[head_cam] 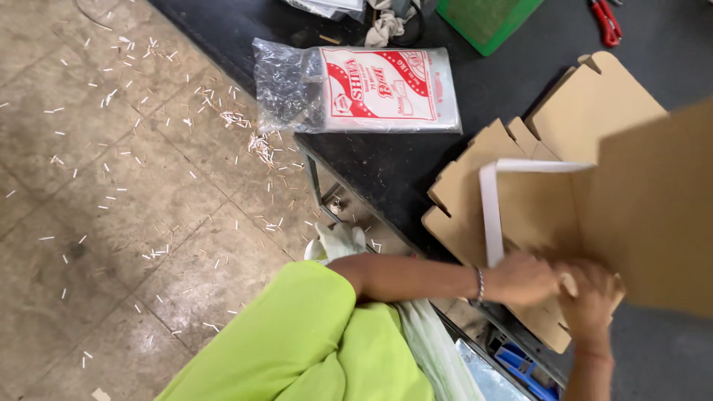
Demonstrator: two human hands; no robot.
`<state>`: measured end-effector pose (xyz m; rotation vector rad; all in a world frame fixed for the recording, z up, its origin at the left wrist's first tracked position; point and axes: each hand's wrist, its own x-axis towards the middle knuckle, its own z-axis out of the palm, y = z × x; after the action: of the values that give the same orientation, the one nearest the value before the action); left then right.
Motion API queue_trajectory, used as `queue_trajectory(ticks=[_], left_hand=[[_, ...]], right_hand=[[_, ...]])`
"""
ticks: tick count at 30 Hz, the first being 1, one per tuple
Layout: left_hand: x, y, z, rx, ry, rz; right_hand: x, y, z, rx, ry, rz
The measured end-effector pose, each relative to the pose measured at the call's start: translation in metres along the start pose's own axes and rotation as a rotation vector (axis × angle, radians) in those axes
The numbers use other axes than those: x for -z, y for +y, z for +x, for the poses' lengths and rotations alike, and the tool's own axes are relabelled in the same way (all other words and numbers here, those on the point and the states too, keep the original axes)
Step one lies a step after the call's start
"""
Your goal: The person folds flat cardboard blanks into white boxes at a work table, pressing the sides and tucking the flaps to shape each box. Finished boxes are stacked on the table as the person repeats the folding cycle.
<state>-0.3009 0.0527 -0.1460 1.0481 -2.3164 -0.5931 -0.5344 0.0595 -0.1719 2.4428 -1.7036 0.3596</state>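
While both hands work at the bottom right of the view, the brown cardboard box blank (564, 186) lies half on the dark table (416, 171) and half lifted in the air. Starting at nine o'clock, the tiled floor (111, 186) is dotted with lots of little white sticks (260, 145). At about eleven o'clock a clear plastic bag with red and white print (356, 89) lies flat on the table. A green sleeve (304, 334) sits at six o'clock.

Next comes the left hand (523, 278), with a bracelet at the wrist. Its grip is pressed down on the card near the lower fold. A white strip (490, 215) stands just above it, at its twelve o'clock. The right hand (590, 301) is at its three o'clock, touching it, fingers curled and pinching the card edge.

I think the card is light and thin. It looks stiff along the flat parts but bends easily at the fold lines. It could crease or tear if pulled hard. The best place to hold it seems to be near the folds and edges, with both hands.

A big flap (653, 215) rises at three o'clock. Red-handled scissors (607, 21) lie at one o'clock, well apart.
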Motion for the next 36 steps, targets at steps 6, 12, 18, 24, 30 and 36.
queue_trajectory(ticks=[6, 12, 18, 24, 30, 36], left_hand=[[0.086, -0.005, 0.011, -0.098, 0.108, -0.233], [0.290, -0.270, 0.000, 0.179, 0.980, 0.057], [0.502, -0.471, -0.027, 0.581, 1.196, -1.165], [0.520, -0.527, -0.015, 0.467, 1.024, -1.401], [0.513, -0.549, -0.042, 0.382, 0.916, -1.272], [0.519, -0.525, -0.079, 0.459, 0.910, -1.208]], right_hand=[[0.020, 0.003, -0.009, -0.153, 0.007, -0.082], [0.035, -0.061, -0.007, -0.316, 0.235, -0.094], [0.052, -0.137, 0.039, -0.372, 0.447, 0.003], [0.048, -0.217, 0.122, -0.304, 0.432, 0.095], [0.062, -0.282, 0.180, -0.313, 0.350, 0.239], [0.078, -0.331, 0.229, -0.322, 0.259, 0.390]])
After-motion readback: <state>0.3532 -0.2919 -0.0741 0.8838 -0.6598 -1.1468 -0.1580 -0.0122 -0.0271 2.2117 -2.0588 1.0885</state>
